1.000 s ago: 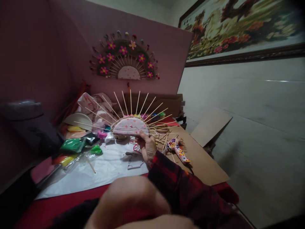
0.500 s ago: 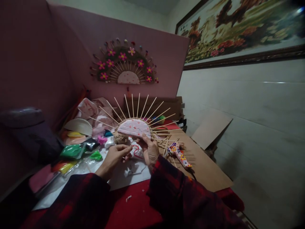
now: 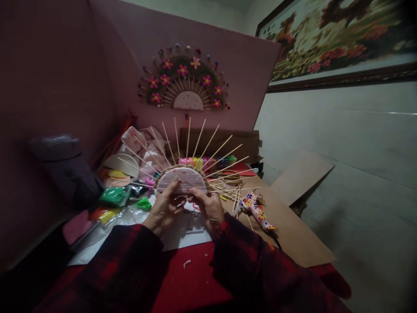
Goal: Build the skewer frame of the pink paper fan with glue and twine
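Holding fan (image 3: 190, 177) | left hand (image 3: 164, 209), right hand (image 3: 210, 209) pinching its lower edge | best I press lightly, sparing sticks (image 3: 199, 138) above fan

Half-round piece (image 3: 192, 176): matt, cloth-look face; edging (image 3: 163, 170) rough, fibrous. Sticks (image 3: 188, 137): bare wood, smooth. Green packet (image 3: 114, 197): glossy plastic. Board (image 3: 299, 243): matt cardboard. Tabletop cover (image 3: 195, 289): matt cloth. Wall (image 3: 358, 134): smooth, faint sheen.

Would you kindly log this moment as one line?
left hand: holding pale pink semicircular panel; right hand: holding its lower edge; thin wooden sticks: fanned outward; floral glue gun: on brown cardboard
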Available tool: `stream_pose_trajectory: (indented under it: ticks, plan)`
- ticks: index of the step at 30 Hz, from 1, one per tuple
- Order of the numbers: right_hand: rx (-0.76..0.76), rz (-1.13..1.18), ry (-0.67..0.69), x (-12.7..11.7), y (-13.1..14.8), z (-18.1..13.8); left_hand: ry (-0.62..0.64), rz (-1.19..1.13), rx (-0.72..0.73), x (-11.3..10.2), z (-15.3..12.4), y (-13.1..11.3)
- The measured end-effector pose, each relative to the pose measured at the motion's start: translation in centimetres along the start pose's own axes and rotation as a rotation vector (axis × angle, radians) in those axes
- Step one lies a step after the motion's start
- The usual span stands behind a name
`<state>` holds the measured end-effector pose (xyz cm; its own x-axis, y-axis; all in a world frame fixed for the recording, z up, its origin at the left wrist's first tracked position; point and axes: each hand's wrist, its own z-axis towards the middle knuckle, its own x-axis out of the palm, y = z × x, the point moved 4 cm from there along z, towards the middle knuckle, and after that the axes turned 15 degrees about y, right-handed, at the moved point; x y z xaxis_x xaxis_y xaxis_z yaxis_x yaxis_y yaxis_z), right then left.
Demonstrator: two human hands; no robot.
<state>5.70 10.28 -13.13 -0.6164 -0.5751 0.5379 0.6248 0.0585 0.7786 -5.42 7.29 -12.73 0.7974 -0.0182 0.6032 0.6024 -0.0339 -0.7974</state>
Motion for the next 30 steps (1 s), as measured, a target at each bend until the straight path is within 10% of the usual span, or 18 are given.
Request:
stream_pose_trajectory:
  ticks: [8,22,30]
  plan:
    - [-0.008,0.023,0.025,-0.5,-0.4,0.3,0.181,-0.073,-0.011,0.7,-0.5,0.0]
    - [-0.109,-0.034,-0.031,-0.9,-0.1,0.4,0.093,0.225,0.008,0.1,-0.5,0.3]
    - [-0.129,-0.216,-0.100,-1.8,-0.4,0.2,-0.123,0.767,0.412,0.3,-1.4,-1.4]
